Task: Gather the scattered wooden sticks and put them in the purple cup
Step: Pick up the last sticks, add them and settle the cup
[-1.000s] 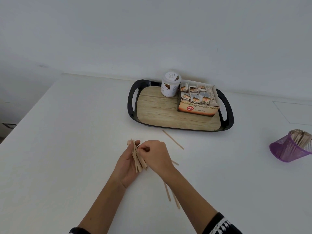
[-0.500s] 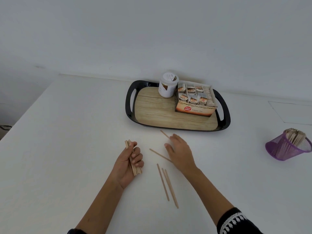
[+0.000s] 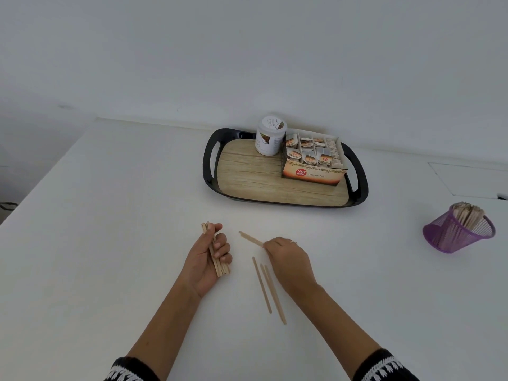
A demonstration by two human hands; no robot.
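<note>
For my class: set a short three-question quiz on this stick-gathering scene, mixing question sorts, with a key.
1. True or false: the left hand holds a bundle of sticks.
2. How many loose sticks lie flat on the table, untouched?
3. Where is the purple cup? A) on the tray B) far to the right, tilted, with sticks in it C) in the right hand

Key: 1 true; 2 two; 3 B

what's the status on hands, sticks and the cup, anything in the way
Left hand grips stick bundle. Right hand pinches one stick. Two loose sticks on table; purple cup far right, path open.
</note>
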